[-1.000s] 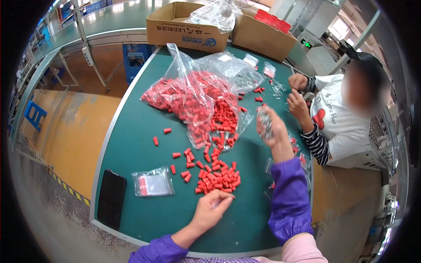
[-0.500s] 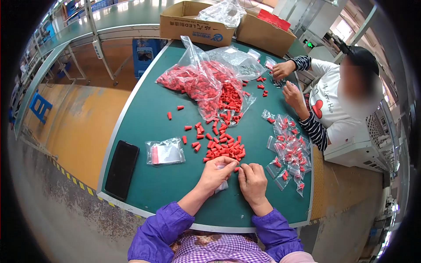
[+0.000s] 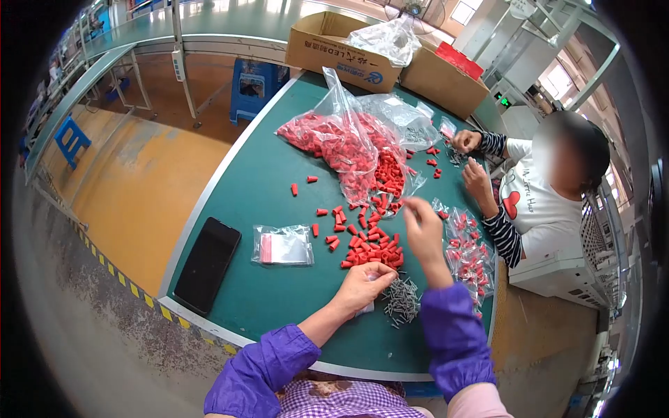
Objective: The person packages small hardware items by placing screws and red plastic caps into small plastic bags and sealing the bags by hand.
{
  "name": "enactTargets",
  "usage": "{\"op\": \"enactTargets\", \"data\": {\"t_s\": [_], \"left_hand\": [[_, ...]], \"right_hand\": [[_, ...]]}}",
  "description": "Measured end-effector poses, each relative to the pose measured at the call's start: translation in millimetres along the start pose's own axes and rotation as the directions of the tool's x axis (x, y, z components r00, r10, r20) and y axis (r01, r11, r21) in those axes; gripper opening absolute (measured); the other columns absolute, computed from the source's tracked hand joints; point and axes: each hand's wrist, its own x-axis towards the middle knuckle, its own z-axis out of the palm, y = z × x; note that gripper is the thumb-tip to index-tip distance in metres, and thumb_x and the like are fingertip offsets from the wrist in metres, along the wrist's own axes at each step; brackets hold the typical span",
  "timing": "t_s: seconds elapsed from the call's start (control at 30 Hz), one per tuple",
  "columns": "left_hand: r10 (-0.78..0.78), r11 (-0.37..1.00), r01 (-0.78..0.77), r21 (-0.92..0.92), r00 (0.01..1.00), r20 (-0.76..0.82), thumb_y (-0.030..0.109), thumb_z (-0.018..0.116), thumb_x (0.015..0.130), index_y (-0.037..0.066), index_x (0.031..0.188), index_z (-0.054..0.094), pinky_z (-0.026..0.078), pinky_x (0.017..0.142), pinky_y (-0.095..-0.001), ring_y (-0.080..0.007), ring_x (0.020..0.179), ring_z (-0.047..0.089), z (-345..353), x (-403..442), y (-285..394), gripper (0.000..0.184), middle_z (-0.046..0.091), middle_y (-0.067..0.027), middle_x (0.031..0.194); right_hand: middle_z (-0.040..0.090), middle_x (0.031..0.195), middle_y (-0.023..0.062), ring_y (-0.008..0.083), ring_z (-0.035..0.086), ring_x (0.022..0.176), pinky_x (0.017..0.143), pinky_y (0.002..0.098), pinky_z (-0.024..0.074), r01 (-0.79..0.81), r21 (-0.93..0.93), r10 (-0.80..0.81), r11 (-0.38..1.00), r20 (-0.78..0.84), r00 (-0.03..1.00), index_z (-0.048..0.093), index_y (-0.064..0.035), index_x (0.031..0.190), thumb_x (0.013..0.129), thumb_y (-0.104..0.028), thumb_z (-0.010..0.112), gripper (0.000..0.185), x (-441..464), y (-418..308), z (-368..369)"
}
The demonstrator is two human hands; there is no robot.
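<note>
My left hand (image 3: 362,287) is closed in a pinch beside a heap of small red tapered caps (image 3: 371,245). A bit of a clear plastic bag (image 3: 366,308) shows under its fingers. My right hand (image 3: 426,240) is lifted above the table, right of the cap heap, its fingertips blurred by motion. Whether anything is in it I cannot make out. Below it, close to the left fingertips, lies a pile of small grey screws (image 3: 401,301). Filled clear zip bags with red caps (image 3: 468,254) lie at the right.
A big plastic bag of red caps (image 3: 334,143) spills open at the far side, before cardboard boxes (image 3: 341,59). A black phone (image 3: 208,265) and a packet of empty bags (image 3: 282,247) lie left. A co-worker's hands (image 3: 477,177) work at the right edge.
My right hand has left my left hand, rising up and to the right, and the screw pile now shows. The left hand keeps its pinch. The whole view has shifted slightly.
</note>
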Motion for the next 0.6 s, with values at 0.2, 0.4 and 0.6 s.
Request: {"op": "enactTargets", "data": {"t_s": [0.2, 0.4, 0.6], "left_hand": [[-0.052, 0.998, 0.050, 0.039, 0.998, 0.047, 0.017, 0.064, 0.089, 0.004, 0.098, 0.065, 0.036, 0.054, -0.0173, -0.0015, 0.060, 0.045, -5, 2, 1, 0.016, 0.055, 0.0060, 0.073], [-0.081, 0.997, 0.081, 0.016, 0.996, 0.043, 0.016, 0.063, 0.090, 0.004, 0.098, 0.065, 0.038, 0.057, -0.0175, -0.0020, 0.064, 0.047, -4, 1, 4, 0.015, 0.056, 0.0059, 0.076], [-0.059, 0.997, 0.057, 0.049, 0.997, 0.041, 0.017, 0.062, 0.090, 0.004, 0.099, 0.064, 0.039, 0.057, -0.0178, -0.0023, 0.064, 0.047, -4, 3, 1, 0.016, 0.056, 0.0058, 0.076]], "right_hand": [[0.055, 0.122, 0.0205, 0.0329, 0.052, 0.114, 0.096, 0.0398, 0.0419, 0.045, -0.328, -0.037, 0.943, 0.030, 0.999, 0.060, -0.0036, 0.114, 0.082, -0.025, 0.063, 0.039, 102, 67, 75], [0.051, 0.123, 0.0223, 0.0386, 0.048, 0.114, 0.096, 0.0440, 0.0391, 0.118, -0.387, -0.148, 0.914, -0.050, 0.988, 0.060, -0.0012, 0.108, 0.078, -0.029, 0.066, 0.041, 106, 73, 101], [0.052, 0.118, 0.0210, 0.0383, 0.049, 0.108, 0.093, 0.0457, 0.0388, 0.092, -0.397, -0.073, 0.913, 0.063, 0.995, 0.063, -0.0043, 0.106, 0.078, -0.037, 0.065, 0.043, 101, 52, 108]]}}
